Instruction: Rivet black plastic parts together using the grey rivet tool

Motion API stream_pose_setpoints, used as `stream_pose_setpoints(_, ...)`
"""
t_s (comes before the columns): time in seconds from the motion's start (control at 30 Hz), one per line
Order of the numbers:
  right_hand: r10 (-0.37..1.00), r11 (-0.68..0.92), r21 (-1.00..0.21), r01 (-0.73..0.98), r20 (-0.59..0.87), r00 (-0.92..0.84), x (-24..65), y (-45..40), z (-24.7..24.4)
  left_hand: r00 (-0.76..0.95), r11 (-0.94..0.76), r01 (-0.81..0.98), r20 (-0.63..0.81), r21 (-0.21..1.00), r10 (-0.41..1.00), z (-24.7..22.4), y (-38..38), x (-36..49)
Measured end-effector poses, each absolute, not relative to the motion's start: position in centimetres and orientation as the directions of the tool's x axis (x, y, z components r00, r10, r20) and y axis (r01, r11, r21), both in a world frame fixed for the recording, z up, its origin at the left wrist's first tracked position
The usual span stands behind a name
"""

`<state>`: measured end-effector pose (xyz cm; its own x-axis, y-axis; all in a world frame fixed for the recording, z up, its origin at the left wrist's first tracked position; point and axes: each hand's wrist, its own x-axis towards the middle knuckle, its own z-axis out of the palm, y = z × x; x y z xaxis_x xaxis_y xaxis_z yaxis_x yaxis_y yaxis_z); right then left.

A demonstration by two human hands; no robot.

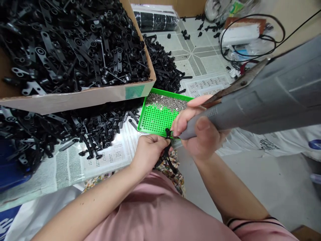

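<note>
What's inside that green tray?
The green tray holds small silvery metal pieces, mostly toward its far side. Its near right part is hidden behind the right hand.

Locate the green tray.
In the head view, centre, the green tray sits by the right corner of the cardboard box, just beyond the left hand, partly hidden by the right hand.
</note>
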<state>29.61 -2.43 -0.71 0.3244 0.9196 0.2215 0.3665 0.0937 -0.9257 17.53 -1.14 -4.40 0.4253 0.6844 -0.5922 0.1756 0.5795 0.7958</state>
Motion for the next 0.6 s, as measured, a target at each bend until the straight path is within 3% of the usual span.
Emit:
stream_pose_setpoints(0.13, 0.81, 0.314, -0.934, 0.169, 0.356, 0.466, 30.3, -2.1, -0.8, 0.423, 0.601, 0.162, -0.605, 0.783, 0.675, -4.5, -1.2, 17.3)
stream_pose_setpoints(0.27, 0.613, 0.554, -0.831, 0.039, 0.44, 0.657, 32.6, -1.3, -1.2, 0.368, 0.683, 0.102, -0.665, 0.724, 0.65, -4.5, -1.2, 17.3)
stream_pose_setpoints(0.47, 0.627, 0.473, -0.879, 0.067, 0.388, 0.676, 34.8, -0.7, -3.7, 0.359, 0.668, 0.08, -0.647, 0.739, 0.673, -4.3, -1.5, 17.7)
stream_pose_setpoints(0.6, 0.591, 0.499, -0.861, 0.095, 0.418, 0.69, 34.7, -0.2, -4.2, 0.322, 0.666, -0.006, -0.629, 0.746, 0.708, -4.4, -1.9, 18.1)
